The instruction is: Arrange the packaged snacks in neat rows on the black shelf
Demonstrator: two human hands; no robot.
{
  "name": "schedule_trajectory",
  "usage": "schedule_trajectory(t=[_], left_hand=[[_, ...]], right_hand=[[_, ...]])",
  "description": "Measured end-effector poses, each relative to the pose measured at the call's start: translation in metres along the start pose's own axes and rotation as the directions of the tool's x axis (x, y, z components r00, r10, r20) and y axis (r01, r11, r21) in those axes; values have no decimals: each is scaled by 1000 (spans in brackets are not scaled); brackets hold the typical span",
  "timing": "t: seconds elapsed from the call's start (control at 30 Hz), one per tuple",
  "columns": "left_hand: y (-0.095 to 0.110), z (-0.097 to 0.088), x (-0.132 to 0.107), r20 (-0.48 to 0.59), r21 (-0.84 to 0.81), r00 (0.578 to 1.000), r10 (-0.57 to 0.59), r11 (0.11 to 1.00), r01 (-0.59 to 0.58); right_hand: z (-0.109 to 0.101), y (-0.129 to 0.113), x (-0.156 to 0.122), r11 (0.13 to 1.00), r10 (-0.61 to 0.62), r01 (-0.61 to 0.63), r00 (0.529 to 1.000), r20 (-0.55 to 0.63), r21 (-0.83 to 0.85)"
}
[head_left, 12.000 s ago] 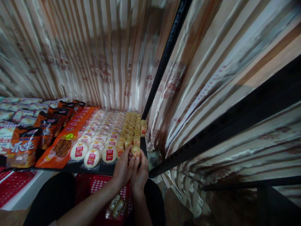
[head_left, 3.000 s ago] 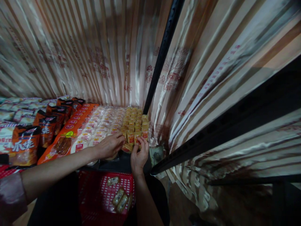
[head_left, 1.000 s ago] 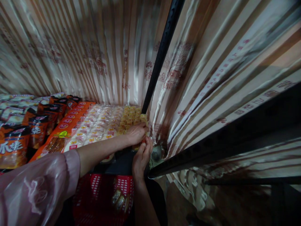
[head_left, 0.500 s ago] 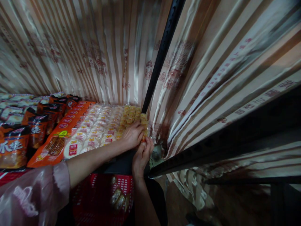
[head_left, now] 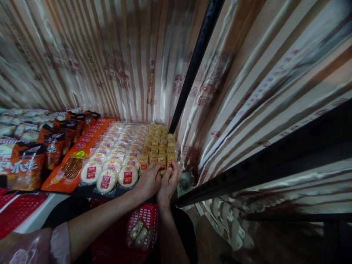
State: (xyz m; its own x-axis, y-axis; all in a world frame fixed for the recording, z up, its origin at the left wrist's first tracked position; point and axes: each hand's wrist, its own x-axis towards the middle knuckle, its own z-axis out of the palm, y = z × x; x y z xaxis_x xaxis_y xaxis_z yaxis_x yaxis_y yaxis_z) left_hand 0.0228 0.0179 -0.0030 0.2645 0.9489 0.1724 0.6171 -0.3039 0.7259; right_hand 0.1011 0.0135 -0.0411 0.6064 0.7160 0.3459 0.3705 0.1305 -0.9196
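My left hand (head_left: 150, 180) is at the front of several rows of small yellow wrapped snack packets (head_left: 158, 145). Its fingers are curled and pressed together, and what lies under them is hidden. Beside it, almost touching, my right hand (head_left: 167, 185) has thumb and fingers closed around the front packet (head_left: 171, 157) of the rightmost row. Left of the yellow rows lie round white rice crackers (head_left: 128, 176) in clear wrappers, overlapping in rows.
An orange snack bag (head_left: 72, 167) and black-and-orange bags (head_left: 27, 167) stand farther left. Below my arms is a red basket (head_left: 150, 212) holding several wrapped snacks (head_left: 140, 234). A black post (head_left: 189, 73) rises behind the display before a printed curtain (head_left: 126, 55); a dark beam (head_left: 247, 165) crosses at right.
My left hand has drawn back toward me from over the yellow packets to their front edge, uncovering the rows. My right hand stays at the rightmost row. The view has shifted slightly.
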Motion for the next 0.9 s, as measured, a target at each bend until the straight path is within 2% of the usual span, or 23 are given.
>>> schedule_trajectory(t=[0.1, 0.17, 0.3, 0.4, 0.47, 0.57, 0.7, 0.9], left_hand=[[-1, 0, 0, 41, -12, 999, -8, 1000, 8], [-4, 0, -2, 21, -19, 1000, 22, 1000, -22], [-15, -10, -9, -132, 99, 985, 111, 990, -99], [-24, -28, -9, -271, 291, 957, 100, 956, -17], [-28, -40, -5, -316, 394, 945, 80, 918, 54], [-31, -49, 0, -274, 497, 958, 84, 865, 66], [-35, -47, 4, -202, 584, 975, 89, 810, 47], [-45, -43, 8, -204, 569, 972, 114, 822, 23]], right_hand=[[0, 0, 0, 1000, -15, 15, 1000, 12, -7], [0, -1, 0, 1000, -21, 21, 1000, 14, -8], [0, -2, -2, 1000, -9, 9, 1000, -8, 4], [3, 1, -4, 1000, -4, 4, 999, 33, 28], [6, 5, -7, 999, -21, 18, 996, 82, 39], [11, 7, -11, 996, -85, 81, 982, 167, 34], [15, 5, -16, 989, -133, 145, 956, 261, -30], [18, 6, -18, 971, -163, 210, 933, 322, -118]])
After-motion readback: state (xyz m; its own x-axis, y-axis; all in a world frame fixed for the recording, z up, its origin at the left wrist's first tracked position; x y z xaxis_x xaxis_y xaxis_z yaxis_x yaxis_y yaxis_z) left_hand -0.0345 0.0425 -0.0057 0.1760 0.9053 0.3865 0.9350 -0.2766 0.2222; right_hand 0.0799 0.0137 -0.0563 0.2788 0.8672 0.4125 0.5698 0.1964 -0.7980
